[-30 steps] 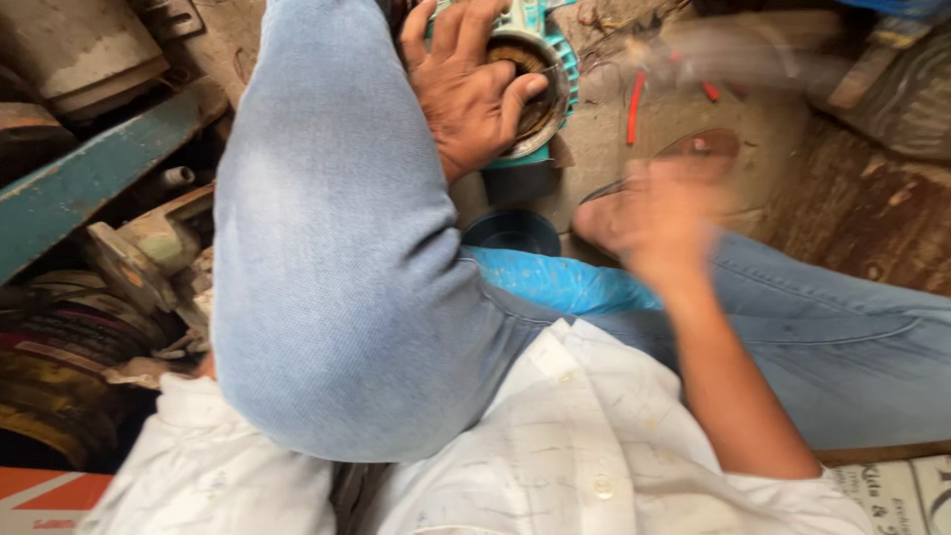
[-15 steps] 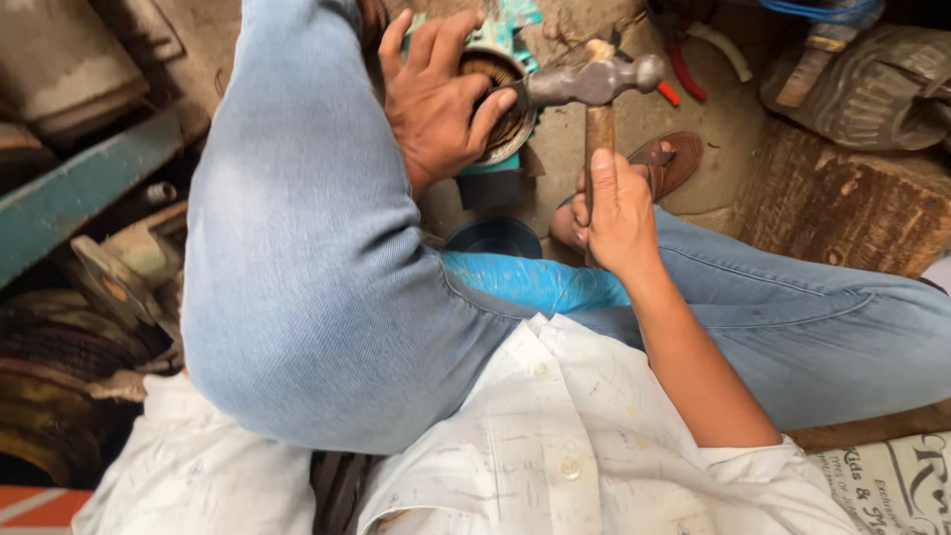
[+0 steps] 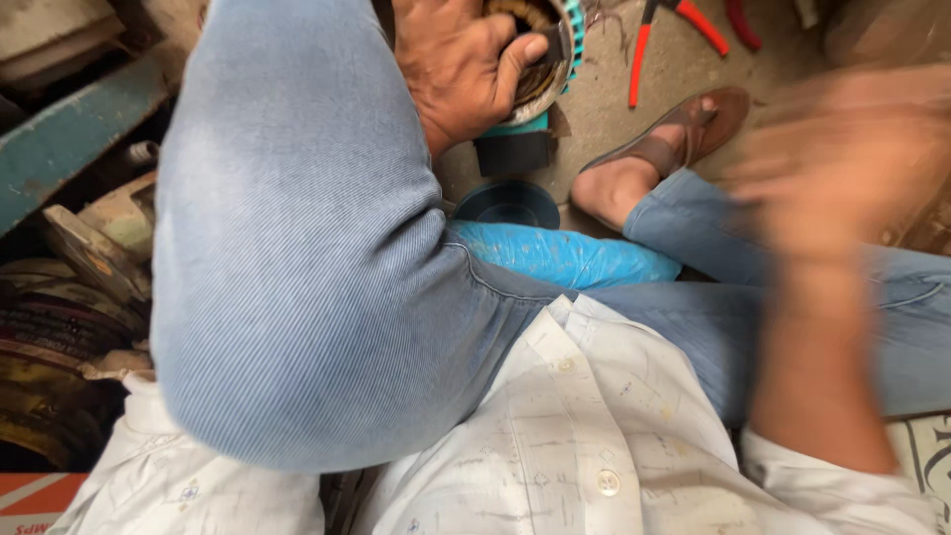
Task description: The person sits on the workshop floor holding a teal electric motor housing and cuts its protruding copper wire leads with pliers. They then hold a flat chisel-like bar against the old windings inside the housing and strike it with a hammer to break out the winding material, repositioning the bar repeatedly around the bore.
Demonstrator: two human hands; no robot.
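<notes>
Gripping a round motor housing (image 3: 540, 54) at the far edge of the floor (image 3: 604, 119), the left hand (image 3: 461, 69) wraps its rim.

The thumb crosses the housing's open face and the fingers curl behind, so the hand is closed on it. The housing is a teal metal ring with a dark, coiled interior; it sits above a black block (image 3: 510, 154) and a dark disc (image 3: 507, 205). The right hand (image 3: 842, 159) is raised near the right edge, blurred, so its grip cannot be told. Red-handled pliers (image 3: 674, 30) lie just beside a brown sandal (image 3: 684, 134).
</notes>
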